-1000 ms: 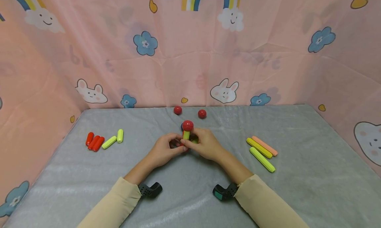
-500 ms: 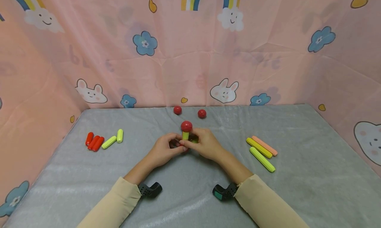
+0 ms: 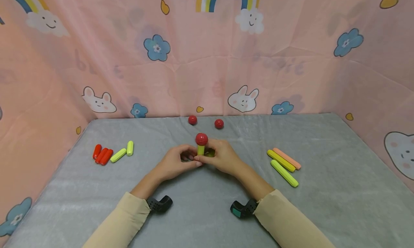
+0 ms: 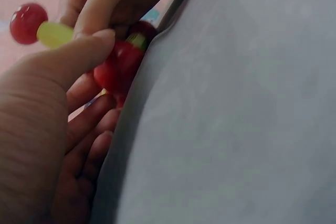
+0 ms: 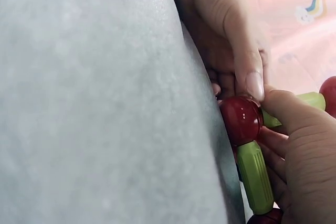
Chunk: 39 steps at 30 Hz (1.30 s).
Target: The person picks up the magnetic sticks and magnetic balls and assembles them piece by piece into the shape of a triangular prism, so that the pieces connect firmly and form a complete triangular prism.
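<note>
- Three red rods (image 3: pixel 102 156) are lying well left of the top ball (image 3: pixel 202 139); not changing.
- Two short green rods (image 3: pixel 119 155) are lying left of the top ball, nearer than the red ones; also staying put.
- Left hand (image 3: pixel 174 163) is working just left of and below the top ball, fingers curling nearly closed, pinching the piece around its low ball (image 5: pixel 241 120).
- Two loose balls (image 3: pixel 192 120) are sitting behind the top ball, not moving.
- Piece is standing between both hands under the top ball. Top ball is shifting slightly left and lower over the last second; its upright rod (image 3: pixel 201 150) is looking straighter, now hiding the dark and orange bits behind. Probably meaning a joint is being straightened or pressed, no part being added; can't tell if it's seated.
- Right hand (image 3: pixel 223 157) is staying just right of the top ball, thumb and fingers closing around the upright rod's foot.
- Three long rods (image 3: pixel 281 160) are lying well right of the top ball, unchanged.
</note>
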{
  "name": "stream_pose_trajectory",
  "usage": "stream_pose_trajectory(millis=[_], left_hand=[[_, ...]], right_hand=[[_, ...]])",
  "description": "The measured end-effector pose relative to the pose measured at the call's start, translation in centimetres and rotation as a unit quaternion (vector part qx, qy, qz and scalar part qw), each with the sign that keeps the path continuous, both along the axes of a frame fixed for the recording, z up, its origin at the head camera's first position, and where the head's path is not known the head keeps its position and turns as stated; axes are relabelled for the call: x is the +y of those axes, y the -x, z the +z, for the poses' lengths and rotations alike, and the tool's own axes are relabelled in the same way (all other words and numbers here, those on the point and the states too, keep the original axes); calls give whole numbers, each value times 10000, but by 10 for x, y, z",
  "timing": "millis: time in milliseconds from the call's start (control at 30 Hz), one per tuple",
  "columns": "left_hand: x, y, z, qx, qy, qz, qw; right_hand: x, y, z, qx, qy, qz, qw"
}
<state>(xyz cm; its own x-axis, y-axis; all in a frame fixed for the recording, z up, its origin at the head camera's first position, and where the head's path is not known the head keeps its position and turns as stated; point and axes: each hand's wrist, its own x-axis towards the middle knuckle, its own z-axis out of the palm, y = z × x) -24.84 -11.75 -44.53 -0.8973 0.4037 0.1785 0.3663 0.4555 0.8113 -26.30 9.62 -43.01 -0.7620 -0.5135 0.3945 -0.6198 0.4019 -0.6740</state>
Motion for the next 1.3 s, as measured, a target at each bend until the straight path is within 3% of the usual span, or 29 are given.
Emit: stream_pose_trajectory(millis=[233, 367, 433, 533, 700, 800, 967, 1067, 1300], left_hand=[[-12, 3, 7, -248, 75, -512, 9984], [-26, 6, 23, -611, 408, -839, 9938], [-39, 7, 34, -736, 652, -813, 9918], [-61, 9, 48, -660, 916, -408, 9928], [-93, 8, 67, -397, 1331, 722, 9877], [-104, 5, 75, -337, 1867, 1426, 9714], [-112, 0, 77, -426, 2658, 2502, 9300], [-114, -1, 75, -497, 2749, 2776, 9192], [-124, -1, 65, -701, 2891, 2919, 9090]], right_hand=[[0, 0, 0, -5, 35, 70, 10000], [0, -1, 2, -48, -58, -13, 10000], [0, -1, 3, -68, -147, -81, 9998], [0, 0, 3, -80, -301, -161, 9994], [-1, 0, 3, -233, -389, -165, 9988], [-1, -1, 3, -303, -375, -199, 9986], [1, 0, 1, -328, -310, -126, 9989], [4, 2, 0, -319, -245, -7, 9992], [7, 5, 3, -546, -392, 251, 9974]])
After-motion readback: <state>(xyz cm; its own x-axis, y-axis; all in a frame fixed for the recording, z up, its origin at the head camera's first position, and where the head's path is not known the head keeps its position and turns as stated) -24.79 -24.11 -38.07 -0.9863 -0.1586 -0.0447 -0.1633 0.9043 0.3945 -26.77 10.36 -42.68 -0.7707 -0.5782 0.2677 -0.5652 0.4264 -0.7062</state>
